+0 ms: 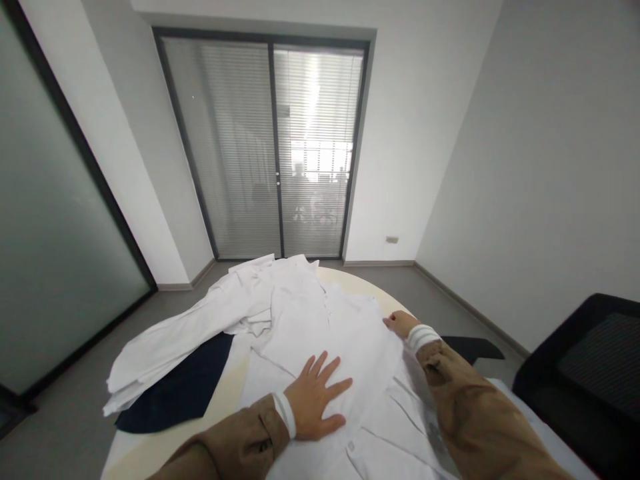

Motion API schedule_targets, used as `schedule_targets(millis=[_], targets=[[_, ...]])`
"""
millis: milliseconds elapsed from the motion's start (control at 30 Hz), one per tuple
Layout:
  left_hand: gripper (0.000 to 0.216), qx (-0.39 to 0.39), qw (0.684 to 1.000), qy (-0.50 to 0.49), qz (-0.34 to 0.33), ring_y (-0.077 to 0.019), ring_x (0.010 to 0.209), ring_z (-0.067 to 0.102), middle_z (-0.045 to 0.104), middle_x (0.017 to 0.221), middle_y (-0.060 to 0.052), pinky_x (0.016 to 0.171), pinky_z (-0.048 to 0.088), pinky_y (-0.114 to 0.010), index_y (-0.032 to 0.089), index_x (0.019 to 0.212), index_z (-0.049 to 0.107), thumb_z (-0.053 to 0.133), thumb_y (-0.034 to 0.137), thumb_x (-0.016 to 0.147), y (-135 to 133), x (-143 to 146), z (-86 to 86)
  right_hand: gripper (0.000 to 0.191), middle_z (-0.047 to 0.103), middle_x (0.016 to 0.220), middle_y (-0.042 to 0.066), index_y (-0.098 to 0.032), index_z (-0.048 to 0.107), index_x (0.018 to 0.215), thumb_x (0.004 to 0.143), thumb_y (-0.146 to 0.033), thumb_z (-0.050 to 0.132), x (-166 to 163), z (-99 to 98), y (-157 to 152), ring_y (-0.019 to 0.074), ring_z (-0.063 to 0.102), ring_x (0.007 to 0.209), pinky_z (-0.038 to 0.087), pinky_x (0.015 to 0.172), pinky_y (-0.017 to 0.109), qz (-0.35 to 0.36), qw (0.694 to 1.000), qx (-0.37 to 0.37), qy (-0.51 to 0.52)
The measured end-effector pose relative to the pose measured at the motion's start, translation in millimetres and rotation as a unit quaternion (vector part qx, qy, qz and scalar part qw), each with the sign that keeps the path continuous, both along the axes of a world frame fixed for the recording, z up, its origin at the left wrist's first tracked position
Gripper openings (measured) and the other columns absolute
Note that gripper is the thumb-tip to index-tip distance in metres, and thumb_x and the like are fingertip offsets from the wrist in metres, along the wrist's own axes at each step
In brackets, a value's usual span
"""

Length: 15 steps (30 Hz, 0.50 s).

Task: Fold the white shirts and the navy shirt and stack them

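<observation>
A white shirt [345, 333] is spread over the round table, with buttons along its front and some creases. My left hand [316, 399] lies flat on it, fingers spread. At the shirt's right edge, my right hand [401, 324] has its fingers curled and pressed together on the fabric; the fingertips are partly hidden. More white garments [190, 337] are heaped on the left, with sleeves hanging toward the near left. Under them shows a dark navy piece of cloth [175, 393].
The pale round table [373, 285] has its curved far edge beyond the shirt. A black mesh chair [585, 373] stands close on the right. Behind is a glass door with blinds [310, 153]; a wall socket [392, 239] sits low to its right.
</observation>
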<state>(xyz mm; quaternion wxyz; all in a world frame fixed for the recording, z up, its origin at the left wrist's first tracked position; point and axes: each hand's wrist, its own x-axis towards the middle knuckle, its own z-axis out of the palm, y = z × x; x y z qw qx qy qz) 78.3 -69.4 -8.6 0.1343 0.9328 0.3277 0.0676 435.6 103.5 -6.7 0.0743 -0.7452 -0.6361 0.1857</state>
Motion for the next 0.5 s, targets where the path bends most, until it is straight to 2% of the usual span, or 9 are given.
schedule_targets(millis=[100,167,200,300,367,433,500], targets=[[0.082,-0.004,1.0,0.0,-0.022,-0.0448,0.147,0.011,0.014,0.163,-0.01,0.112,0.019,-0.069,0.035,0.153,0.026,0.061,0.058,0.083,-4,-2,-0.1,0.032,0.073,0.082,0.012,-0.014,0.072,0.072,0.084,-0.041,0.061,2,1.3,-4,0.0225,0.066,0.078,0.042,0.068,0.03,-0.012,1.0,0.004,0.011],[0.076,-0.003,1.0,-0.012,-0.018,-0.0406,0.146,0.02,0.024,0.161,-0.01,0.113,0.026,-0.063,0.032,0.152,0.03,0.059,0.056,0.086,-1,-7,4.3,0.03,0.073,0.085,0.012,-0.014,0.072,0.077,0.085,-0.039,0.058,-1,2.5,-5,0.0219,0.066,0.081,0.042,0.07,0.029,-0.015,0.999,0.023,0.025],[0.069,0.008,1.0,-0.026,0.005,-0.0374,0.145,0.025,0.031,0.159,-0.01,0.114,0.029,-0.059,0.03,0.15,0.035,0.056,0.052,0.088,4,-11,7.4,0.03,0.073,0.088,0.012,-0.014,0.072,0.082,0.087,-0.038,0.056,-3,2.8,-5,0.0213,0.066,0.082,0.043,0.071,0.029,-0.018,0.999,0.035,0.033],[0.045,0.091,0.978,-0.089,0.162,-0.0318,0.14,0.037,0.042,0.152,-0.01,0.115,0.032,-0.051,0.025,0.136,0.054,0.051,0.038,0.093,31,-31,17.2,0.036,0.073,0.091,0.012,-0.012,0.069,0.098,0.093,-0.038,0.045,-11,1.6,-3,0.0202,0.066,0.083,0.044,0.071,0.028,-0.038,0.995,0.063,0.066],[0.039,0.145,0.932,-0.134,0.304,-0.0341,0.14,0.036,0.039,0.153,-0.014,0.115,0.029,-0.052,0.02,0.129,0.059,0.052,0.032,0.093,59,-50,21.7,0.039,0.073,0.093,0.013,-0.01,0.066,0.108,0.092,-0.04,0.047,-16,-1.2,-1,0.0203,0.067,0.082,0.046,0.071,0.028,-0.051,0.992,0.066,0.091],[0.044,0.116,0.892,-0.169,0.404,-0.0334,0.137,0.04,0.04,0.151,-0.017,0.113,0.032,-0.05,0.018,0.133,0.054,0.055,0.03,0.091,88,-69,23.2,0.039,0.073,0.098,0.014,-0.009,0.065,0.111,0.087,-0.039,0.056,-19,-5.0,2,0.0215,0.068,0.085,0.048,0.074,0.029,-0.057,0.989,0.065,0.116],[0.047,0.052,0.872,-0.192,0.447,-0.0278,0.127,0.053,0.056,0.136,-0.017,0.108,0.039,-0.042,0.015,0.135,0.05,0.058,0.027,0.09,115,-86,21.8,0.036,0.073,0.101,0.015,-0.01,0.067,0.107,0.082,-0.034,0.063,-21,-8.9,4,0.0229,0.069,0.09,0.049,0.08,0.03,-0.054,0.986,0.068,0.141]])
